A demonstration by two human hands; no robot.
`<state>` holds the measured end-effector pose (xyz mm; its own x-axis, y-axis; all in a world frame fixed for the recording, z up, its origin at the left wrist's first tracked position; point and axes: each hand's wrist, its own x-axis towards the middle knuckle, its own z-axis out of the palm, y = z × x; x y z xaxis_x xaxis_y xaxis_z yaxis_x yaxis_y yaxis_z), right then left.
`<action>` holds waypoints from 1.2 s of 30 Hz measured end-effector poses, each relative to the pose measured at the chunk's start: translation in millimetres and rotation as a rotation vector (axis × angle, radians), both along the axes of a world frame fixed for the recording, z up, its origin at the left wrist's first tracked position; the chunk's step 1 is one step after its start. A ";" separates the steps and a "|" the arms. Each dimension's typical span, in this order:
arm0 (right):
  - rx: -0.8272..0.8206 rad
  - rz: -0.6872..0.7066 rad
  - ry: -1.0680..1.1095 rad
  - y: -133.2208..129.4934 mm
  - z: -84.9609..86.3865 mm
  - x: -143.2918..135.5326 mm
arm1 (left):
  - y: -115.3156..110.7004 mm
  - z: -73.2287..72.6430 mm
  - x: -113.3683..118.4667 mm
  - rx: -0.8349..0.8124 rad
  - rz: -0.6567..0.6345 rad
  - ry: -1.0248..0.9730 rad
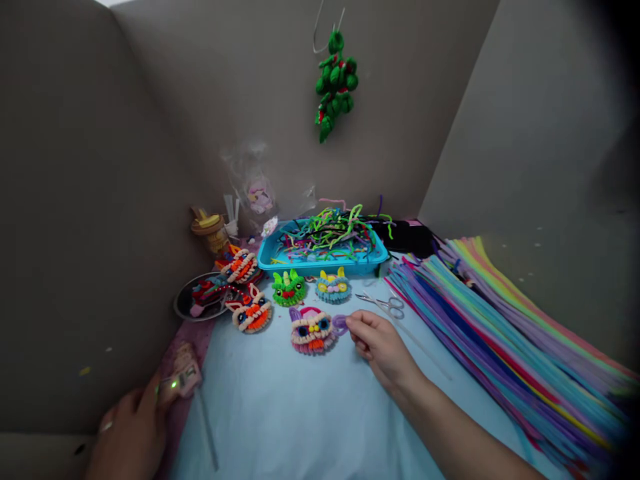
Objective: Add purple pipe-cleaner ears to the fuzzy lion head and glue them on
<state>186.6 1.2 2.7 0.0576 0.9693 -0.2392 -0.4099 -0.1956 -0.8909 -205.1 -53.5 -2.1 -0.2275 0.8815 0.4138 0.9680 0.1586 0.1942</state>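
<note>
One purple loop (340,325) we pinch in our right hand (377,343); whether our left hand (131,428) grips the gadget (185,373), we can't tell.

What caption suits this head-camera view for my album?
Right hand pinching a fuzzy purple loop beside a pink fuzzy animal face, near a blue plastic tray of colourful fuzzy strips.

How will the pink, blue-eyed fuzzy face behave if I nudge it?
The fuzzy face probably feels light, built from fluffy strands. Broad and low, it should drag on the blue cloth rather than roll. The thin purple loop would likely flex first.
</note>
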 end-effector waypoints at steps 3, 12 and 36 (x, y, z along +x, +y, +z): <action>-0.046 0.026 0.099 -0.9 0.1 -1.5 | -6.4 14.5 35.0 0.070 -0.106 0.144; -0.174 0.169 0.370 -0.7 -4.7 -7.6 | 16.8 33.7 221.1 0.067 -0.665 -0.548; -0.123 0.333 0.423 -5.6 -12.9 -9.8 | 29.4 18.8 252.8 0.172 -0.597 -0.777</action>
<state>176.9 -4.4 -10.1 -0.3726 0.8824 -0.2875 -0.6254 -0.4676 -0.6247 47.7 -24.1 16.7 -0.0282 0.8817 0.4709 0.4740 -0.4030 0.7829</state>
